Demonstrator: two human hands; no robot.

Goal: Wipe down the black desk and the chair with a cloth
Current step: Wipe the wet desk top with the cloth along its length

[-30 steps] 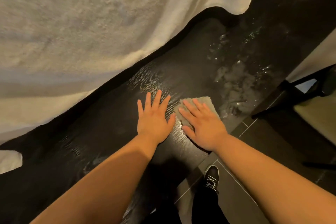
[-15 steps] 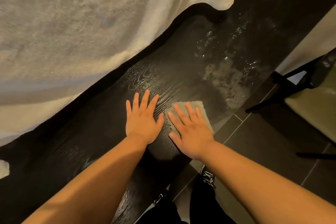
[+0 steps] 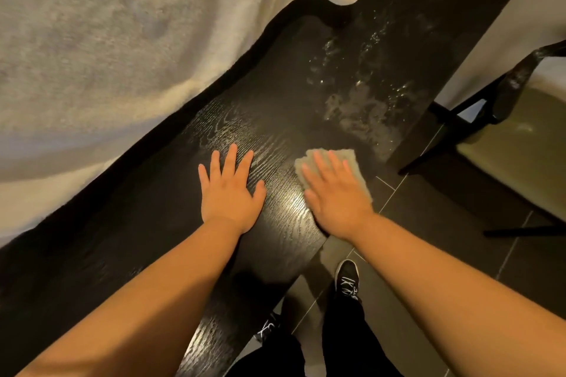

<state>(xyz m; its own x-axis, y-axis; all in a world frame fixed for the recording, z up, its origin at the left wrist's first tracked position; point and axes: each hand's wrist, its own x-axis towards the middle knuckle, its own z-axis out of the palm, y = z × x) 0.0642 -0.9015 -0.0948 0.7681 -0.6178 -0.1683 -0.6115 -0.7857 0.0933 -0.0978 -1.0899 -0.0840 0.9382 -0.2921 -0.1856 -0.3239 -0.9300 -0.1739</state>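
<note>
The black desk (image 3: 269, 107) with visible wood grain runs diagonally across the view. A grey-green cloth (image 3: 352, 159) lies flat near its front edge. My right hand (image 3: 335, 193) presses on the cloth with straight fingers and covers most of it. My left hand (image 3: 229, 190) rests flat on the bare desk, fingers spread, a little to the left of the cloth. Beyond the cloth, wet foamy smears (image 3: 361, 107) glisten on the desk. The chair (image 3: 517, 144), black-framed with a pale seat, stands at the right.
A large white towel-like fabric (image 3: 137, 40) hangs over the desk's far side. Dark floor tiles (image 3: 444, 223) lie to the right, and my black shoes (image 3: 346, 278) stand by the desk edge. A pale wall (image 3: 502, 24) sits behind the chair.
My right hand has slid the cloth to the right, toward the desk's front edge and away from my left hand. The gap between my hands has widened. The view shifted slightly.
</note>
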